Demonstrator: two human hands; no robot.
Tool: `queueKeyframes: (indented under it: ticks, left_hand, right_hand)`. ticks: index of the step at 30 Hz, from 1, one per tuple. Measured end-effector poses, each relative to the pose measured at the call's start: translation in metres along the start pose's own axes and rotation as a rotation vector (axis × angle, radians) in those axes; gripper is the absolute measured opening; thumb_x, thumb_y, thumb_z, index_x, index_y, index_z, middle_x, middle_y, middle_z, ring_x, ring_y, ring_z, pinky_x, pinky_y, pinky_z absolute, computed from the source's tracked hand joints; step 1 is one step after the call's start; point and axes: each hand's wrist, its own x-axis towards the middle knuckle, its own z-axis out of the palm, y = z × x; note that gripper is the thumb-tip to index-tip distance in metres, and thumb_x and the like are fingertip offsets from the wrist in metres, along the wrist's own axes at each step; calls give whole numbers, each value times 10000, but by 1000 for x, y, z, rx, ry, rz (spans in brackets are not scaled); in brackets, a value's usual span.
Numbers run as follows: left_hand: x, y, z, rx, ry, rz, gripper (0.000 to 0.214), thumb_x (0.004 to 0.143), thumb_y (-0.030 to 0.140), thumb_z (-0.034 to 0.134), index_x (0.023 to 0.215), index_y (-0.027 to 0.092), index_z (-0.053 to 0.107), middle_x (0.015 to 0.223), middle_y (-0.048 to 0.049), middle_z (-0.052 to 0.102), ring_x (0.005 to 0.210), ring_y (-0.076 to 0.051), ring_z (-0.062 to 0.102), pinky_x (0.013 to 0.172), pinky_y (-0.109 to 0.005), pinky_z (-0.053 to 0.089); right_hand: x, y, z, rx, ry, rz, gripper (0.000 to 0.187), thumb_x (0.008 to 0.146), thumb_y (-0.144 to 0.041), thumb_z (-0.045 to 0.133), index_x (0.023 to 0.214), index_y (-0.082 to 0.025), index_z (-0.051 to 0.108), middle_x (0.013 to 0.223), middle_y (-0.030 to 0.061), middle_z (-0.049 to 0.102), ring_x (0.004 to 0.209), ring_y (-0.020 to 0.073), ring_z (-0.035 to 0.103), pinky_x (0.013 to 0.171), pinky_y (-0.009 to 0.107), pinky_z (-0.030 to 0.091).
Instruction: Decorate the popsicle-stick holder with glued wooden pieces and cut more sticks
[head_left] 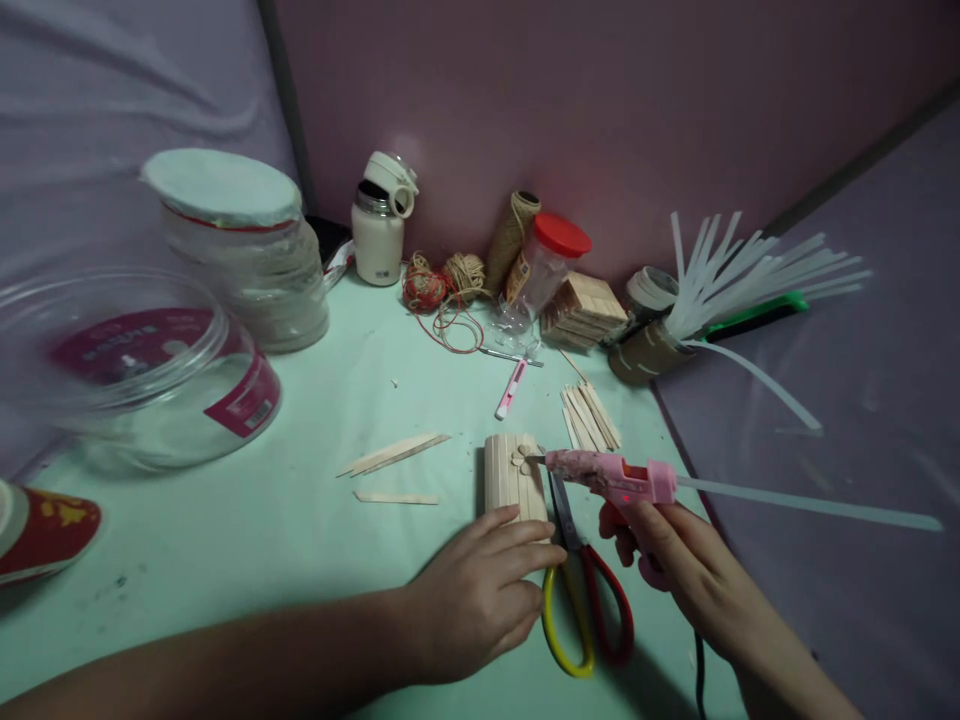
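My right hand (pixel 667 545) grips a pink hot glue gun (pixel 600 472), with a long clear glue stick (pixel 810 503) sticking out of its back. The nozzle points left, at or just over a small flower shape (pixel 522 459) made of wood pieces. That flower sits on a cylinder covered in flat wooden sticks (pixel 501 475), which lies on the table. Over the near end of the cylinder, my left hand (pixel 487 590) is closed and holds it in place. Scissors (pixel 574 570) with yellow and red handles lie beside the cylinder, partly under my left fingertips.
Loose wooden sticks (pixel 397 455) lie left of the cylinder, and a bundle of craft sticks (pixel 591 415) beyond it. A pink utility knife (pixel 511 390), twine balls (pixel 442 282), a red-lidded jar (pixel 551 265) and a tube of glue sticks (pixel 645 352) stand farther back. Clear tubs (pixel 172 430) line the left.
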Motion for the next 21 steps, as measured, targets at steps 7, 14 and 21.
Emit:
queueKeyframes:
  ticks: [7,14,21]
  left_hand:
    - [0,0,0,7,-17,-2,100,849,163,554,829,184,650,1280,-48,631,1288,-182,461,1155,-384,263]
    - [0,0,0,-6,0,-2,142,879,177,516,834,185,651,1283,-39,628,1290,-179,459,1158,-385,262]
    - [-2,0,2,-25,-5,-7,133,876,177,524,832,184,649,1281,-36,628,1298,-172,447,1165,-376,248]
  right_hand:
    - [2,4,1,18,-9,-13,584,839,-705,404,805,-169,634,660,35,571,548,131,472,493,241,402]
    - [0,1,0,0,-6,-7,562,836,-694,421,755,-177,624,633,30,561,529,130,469,479,239,404]
    - [1,-2,1,-22,-3,-3,589,817,-726,408,733,-177,607,632,38,564,532,135,469,485,244,405]
